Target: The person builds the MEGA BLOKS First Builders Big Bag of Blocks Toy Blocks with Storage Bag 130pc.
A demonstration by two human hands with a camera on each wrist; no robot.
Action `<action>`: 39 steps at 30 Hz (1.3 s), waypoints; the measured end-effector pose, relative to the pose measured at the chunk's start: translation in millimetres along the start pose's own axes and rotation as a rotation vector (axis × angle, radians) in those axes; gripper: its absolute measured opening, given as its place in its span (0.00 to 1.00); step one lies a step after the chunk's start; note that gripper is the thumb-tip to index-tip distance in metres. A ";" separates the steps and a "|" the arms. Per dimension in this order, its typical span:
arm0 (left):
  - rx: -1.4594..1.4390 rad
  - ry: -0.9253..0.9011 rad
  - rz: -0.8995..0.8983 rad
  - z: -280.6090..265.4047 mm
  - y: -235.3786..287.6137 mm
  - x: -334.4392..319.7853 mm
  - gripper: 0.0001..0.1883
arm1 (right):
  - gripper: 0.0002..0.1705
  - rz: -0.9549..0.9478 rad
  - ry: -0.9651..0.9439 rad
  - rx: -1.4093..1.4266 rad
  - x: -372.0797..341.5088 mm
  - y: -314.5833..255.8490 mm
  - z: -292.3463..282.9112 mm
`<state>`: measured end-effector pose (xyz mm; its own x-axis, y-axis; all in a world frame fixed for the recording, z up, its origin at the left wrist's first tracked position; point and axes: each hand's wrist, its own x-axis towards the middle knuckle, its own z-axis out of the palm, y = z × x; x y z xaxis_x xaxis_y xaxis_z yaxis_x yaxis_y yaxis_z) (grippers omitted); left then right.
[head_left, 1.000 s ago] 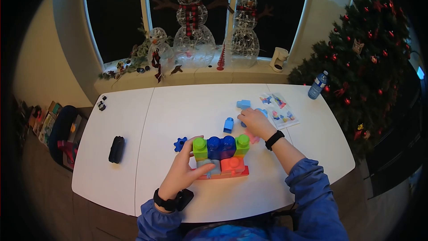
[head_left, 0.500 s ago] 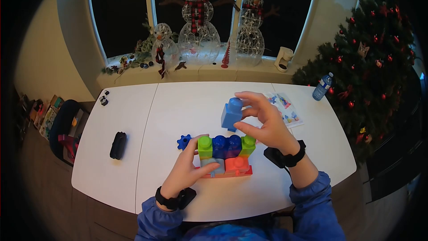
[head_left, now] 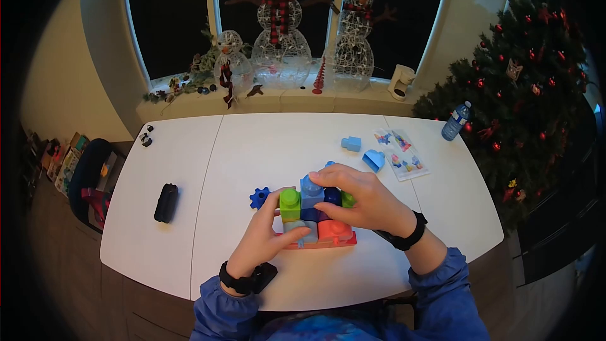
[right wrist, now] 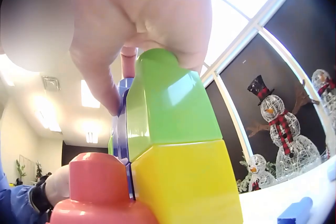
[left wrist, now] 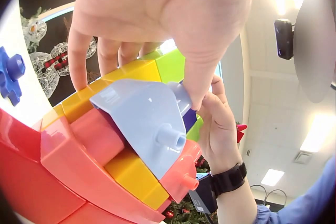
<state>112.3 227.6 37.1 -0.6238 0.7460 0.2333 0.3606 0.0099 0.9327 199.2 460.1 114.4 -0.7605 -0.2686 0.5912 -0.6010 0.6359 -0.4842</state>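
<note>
My left hand (head_left: 259, 233) grips the left side of a structure of large toy building blocks, thumb in front on a grey-blue block (left wrist: 139, 113), fingers behind. Between thumb and fingers of my right hand (head_left: 375, 203) is a light blue building block (head_left: 311, 196) with a round stud. It sits upright at the top of the structure, over the left of the dark blue blocks (head_left: 332, 196), beside a green block (head_left: 290, 204). Lower down are a coral block (head_left: 334, 231) and, in the right wrist view, a yellow block (right wrist: 184, 182). My right hand hides part of the right green block.
A dark blue gear-shaped block (head_left: 259, 198) lies left of the structure. Beyond it are a light blue block (head_left: 351, 144), a blue rounded block (head_left: 373, 161) and a picture sheet (head_left: 409, 163). A water bottle (head_left: 456, 121) stands far right; a black case (head_left: 166, 203) lies left.
My right hand took the light blue block from the table, lifted it, and brought it left and nearer onto the top of the structure. The left hand keeps its grip.
</note>
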 end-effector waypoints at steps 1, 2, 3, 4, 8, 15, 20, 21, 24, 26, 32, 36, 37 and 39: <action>0.002 -0.001 0.001 -0.2 -0.3 0.0 0.41 | 0.33 0.021 -0.005 -0.015 -0.7 -1.8 0.3; 0.005 -0.001 0.003 -0.2 -0.6 0.0 0.41 | 0.33 0.035 -0.006 -0.027 -1.2 -4.0 0.7; -0.002 0.000 0.002 0.0 -0.8 -0.1 0.41 | 0.32 0.048 -0.008 -0.040 -1.7 -6.3 1.0; -0.010 0.002 0.001 0.3 -1.1 -0.3 0.41 | 0.32 0.062 -0.009 -0.052 -2.2 -7.6 1.0; -0.004 0.040 0.034 2.8 -2.8 0.1 0.36 | 0.27 0.159 -0.060 0.240 3.9 8.3 -16.3; 0.010 0.037 0.017 1.8 -3.8 -0.3 0.36 | 0.26 0.337 -0.154 -0.311 -18.9 129.4 9.0; 0.008 0.042 0.021 2.2 -4.0 -0.8 0.37 | 0.30 0.411 -0.399 -0.452 -38.5 169.2 36.3; 0.013 0.039 0.020 2.0 -4.1 -0.7 0.37 | 0.30 0.440 -0.440 -0.430 -40.9 173.8 38.6; 0.022 0.034 0.022 1.6 -4.4 -0.6 0.37 | 0.25 0.390 -0.358 -0.464 -44.0 172.2 42.6; 0.020 0.037 0.031 2.0 -6.2 -0.8 0.37 | 0.22 0.396 -0.338 -0.380 -43.7 174.4 42.3; -0.004 0.041 0.020 2.6 -5.0 -0.8 0.37 | 0.18 0.367 -0.143 -0.261 -32.4 143.2 24.0; 0.005 0.039 0.020 2.8 -3.0 -0.5 0.37 | 0.16 0.671 -0.061 -0.001 -24.7 120.1 12.9; 0.007 0.040 0.021 2.8 -2.7 -0.7 0.37 | 0.15 0.760 -0.024 0.093 -25.4 118.1 12.0; 0.005 0.042 0.023 2.9 -2.9 -0.3 0.37 | 0.14 0.854 0.097 0.313 -29.4 123.7 14.0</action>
<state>113.5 229.2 33.5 -0.6437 0.7176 0.2660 0.3786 -0.0035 0.9255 143.8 536.6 28.1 -0.9617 0.2741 -0.0041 0.1070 0.3616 -0.9262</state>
